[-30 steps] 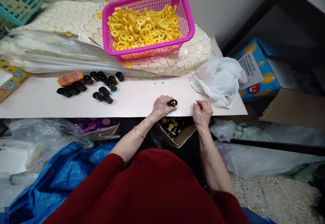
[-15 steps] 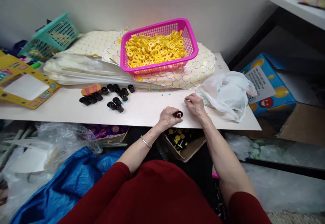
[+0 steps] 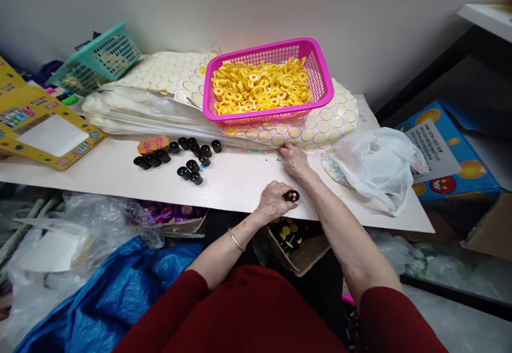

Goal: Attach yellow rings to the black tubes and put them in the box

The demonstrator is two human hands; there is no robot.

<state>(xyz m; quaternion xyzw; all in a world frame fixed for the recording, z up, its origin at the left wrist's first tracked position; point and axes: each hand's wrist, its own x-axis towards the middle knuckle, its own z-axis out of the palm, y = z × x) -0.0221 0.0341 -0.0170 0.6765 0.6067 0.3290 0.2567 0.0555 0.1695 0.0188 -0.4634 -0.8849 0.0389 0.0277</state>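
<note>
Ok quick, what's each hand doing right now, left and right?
Left hand: closed around a small black tube at the table edge.
Right hand: fingertips down beside loose beads; whether it holds anything cannot be told.

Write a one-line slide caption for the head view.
Left hand holds a black tube at the table edge; right hand reaches scattered beads below the pink basket.

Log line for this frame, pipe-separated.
left hand: gripping black tube at edge of table | right hand: fingertips by loose beads, grip unclear | pink basket: holds yellow rings
</note>
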